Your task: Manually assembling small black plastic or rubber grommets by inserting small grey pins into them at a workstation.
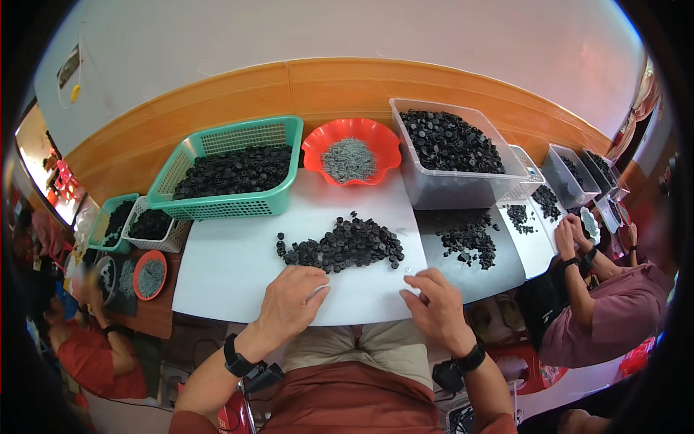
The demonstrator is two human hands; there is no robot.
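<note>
My left hand point(295, 296) is over the white tabletop point(217, 278), at the near left edge of a pile of small black round parts point(354, 244). Its fingers are curled in toward the thumb, and a pale sliver shows between them, too small to name. To the right of the pile is my right hand point(437, 304), fingers bent, thumb and forefinger apart with nothing visible between them. Just beyond its fingertips lies a tiny pale piece point(408, 270). Both wrists wear black bands.
Behind the pile stand a green basket point(238, 207) of black parts, a red scalloped bowl point(316, 145) of grey pins and a clear bin point(463, 189) of black parts. More black pieces point(470, 242) lie on a dark mat point(506, 271). Co-workers point(614, 304) sit on both sides.
</note>
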